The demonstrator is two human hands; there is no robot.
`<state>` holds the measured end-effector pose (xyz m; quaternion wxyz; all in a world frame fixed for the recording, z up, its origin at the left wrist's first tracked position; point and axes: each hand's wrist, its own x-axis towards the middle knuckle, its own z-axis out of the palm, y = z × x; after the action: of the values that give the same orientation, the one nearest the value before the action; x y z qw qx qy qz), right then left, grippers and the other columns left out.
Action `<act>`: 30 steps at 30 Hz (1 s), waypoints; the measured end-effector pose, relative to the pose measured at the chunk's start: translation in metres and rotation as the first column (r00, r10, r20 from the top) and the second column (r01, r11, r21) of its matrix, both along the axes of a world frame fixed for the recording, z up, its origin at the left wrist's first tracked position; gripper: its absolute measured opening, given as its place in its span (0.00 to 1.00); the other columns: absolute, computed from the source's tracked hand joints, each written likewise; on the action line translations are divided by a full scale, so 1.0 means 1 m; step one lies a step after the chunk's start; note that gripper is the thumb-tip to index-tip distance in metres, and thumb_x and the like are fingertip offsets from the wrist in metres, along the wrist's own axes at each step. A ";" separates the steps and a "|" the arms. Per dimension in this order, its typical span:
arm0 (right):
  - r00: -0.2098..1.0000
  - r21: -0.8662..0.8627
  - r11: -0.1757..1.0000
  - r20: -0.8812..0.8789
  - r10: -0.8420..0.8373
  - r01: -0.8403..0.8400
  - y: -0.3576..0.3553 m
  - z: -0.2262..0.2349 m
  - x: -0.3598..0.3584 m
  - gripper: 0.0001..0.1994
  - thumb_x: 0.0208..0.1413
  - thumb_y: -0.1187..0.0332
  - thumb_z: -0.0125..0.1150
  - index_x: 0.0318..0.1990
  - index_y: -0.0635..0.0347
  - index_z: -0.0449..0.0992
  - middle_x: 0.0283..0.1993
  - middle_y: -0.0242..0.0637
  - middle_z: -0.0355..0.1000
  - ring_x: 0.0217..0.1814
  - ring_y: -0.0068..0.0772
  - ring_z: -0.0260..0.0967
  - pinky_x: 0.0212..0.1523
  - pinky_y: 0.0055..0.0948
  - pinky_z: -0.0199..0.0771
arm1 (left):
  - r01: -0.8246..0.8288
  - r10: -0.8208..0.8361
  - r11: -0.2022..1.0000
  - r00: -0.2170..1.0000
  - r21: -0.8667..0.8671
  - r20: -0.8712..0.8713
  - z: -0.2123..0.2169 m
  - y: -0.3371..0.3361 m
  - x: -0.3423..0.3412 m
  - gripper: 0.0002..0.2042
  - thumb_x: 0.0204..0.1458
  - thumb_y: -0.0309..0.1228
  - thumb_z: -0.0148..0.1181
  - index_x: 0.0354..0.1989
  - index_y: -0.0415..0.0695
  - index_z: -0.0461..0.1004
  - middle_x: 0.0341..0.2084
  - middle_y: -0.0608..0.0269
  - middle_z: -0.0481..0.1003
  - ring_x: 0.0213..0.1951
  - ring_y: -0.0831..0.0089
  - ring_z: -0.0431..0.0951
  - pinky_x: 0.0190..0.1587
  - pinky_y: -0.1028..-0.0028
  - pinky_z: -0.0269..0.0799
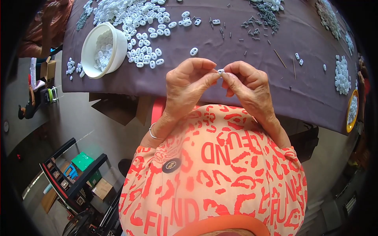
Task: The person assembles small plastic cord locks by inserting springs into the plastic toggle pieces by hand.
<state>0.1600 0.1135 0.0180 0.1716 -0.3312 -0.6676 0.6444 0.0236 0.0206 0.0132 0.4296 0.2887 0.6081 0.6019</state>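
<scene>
Above the near edge of the table, my left hand (188,78) and my right hand (250,82) meet, thumbs and forefingers pinched together. Between their fingertips is a small white plastic cord lock (221,71), mostly covered by the fingers. One loose cord lock (193,51) with two holes lies just beyond my left hand. Farther off, a heap of the same white cord locks (136,23) spreads over the cloth. Small grey metal springs (264,19) are piled at the far right of the middle, with several strewn closer to my hands.
A white tub (86,63) of small white parts stands on the left. Two thin sticks (280,58) lie right of my hands. Small white pieces (342,74) and a yellow-rimmed bowl (355,103) sit by the right edge. A dark cloth (130,80) covers the table.
</scene>
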 end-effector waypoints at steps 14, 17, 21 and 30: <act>0.992 -0.234 0.965 -0.023 -0.127 0.118 0.005 -0.012 -0.007 0.07 0.55 0.71 0.55 0.36 0.68 0.72 0.26 0.31 0.70 0.26 0.15 0.67 0.24 0.16 0.70 | 0.075 -0.052 0.992 0.975 -0.097 0.216 -0.014 0.006 -0.006 0.09 0.52 0.30 0.56 0.35 0.36 0.74 0.26 0.61 0.76 0.26 0.79 0.75 0.24 0.82 0.68; 0.992 -0.243 0.965 -0.048 -0.116 0.101 0.005 -0.012 -0.007 0.08 0.55 0.71 0.55 0.36 0.68 0.72 0.26 0.31 0.71 0.26 0.15 0.67 0.24 0.16 0.70 | 0.080 -0.065 0.991 0.988 -0.103 0.143 -0.014 0.006 -0.005 0.09 0.52 0.30 0.56 0.34 0.36 0.74 0.25 0.62 0.76 0.26 0.80 0.75 0.24 0.82 0.68; 0.994 -0.238 0.968 -0.055 -0.096 0.080 0.006 -0.012 -0.006 0.08 0.55 0.70 0.55 0.36 0.67 0.72 0.26 0.30 0.71 0.26 0.15 0.67 0.26 0.15 0.70 | 0.067 -0.056 0.992 0.994 -0.109 0.095 -0.014 0.005 -0.003 0.09 0.52 0.30 0.56 0.34 0.36 0.74 0.25 0.63 0.76 0.26 0.80 0.75 0.24 0.82 0.68; 0.997 -0.204 0.977 -0.028 -0.076 0.069 0.005 -0.014 -0.004 0.07 0.55 0.70 0.55 0.36 0.66 0.72 0.25 0.29 0.69 0.25 0.14 0.64 0.24 0.14 0.66 | 0.045 -0.036 0.994 0.995 -0.095 0.094 -0.015 0.004 0.000 0.08 0.52 0.29 0.57 0.34 0.36 0.74 0.25 0.64 0.76 0.27 0.82 0.74 0.25 0.83 0.68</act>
<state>0.1565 0.1183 0.0040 0.1724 -0.3594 -0.5828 0.7081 0.0235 0.0250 -0.0014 0.4828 0.2517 0.6103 0.5754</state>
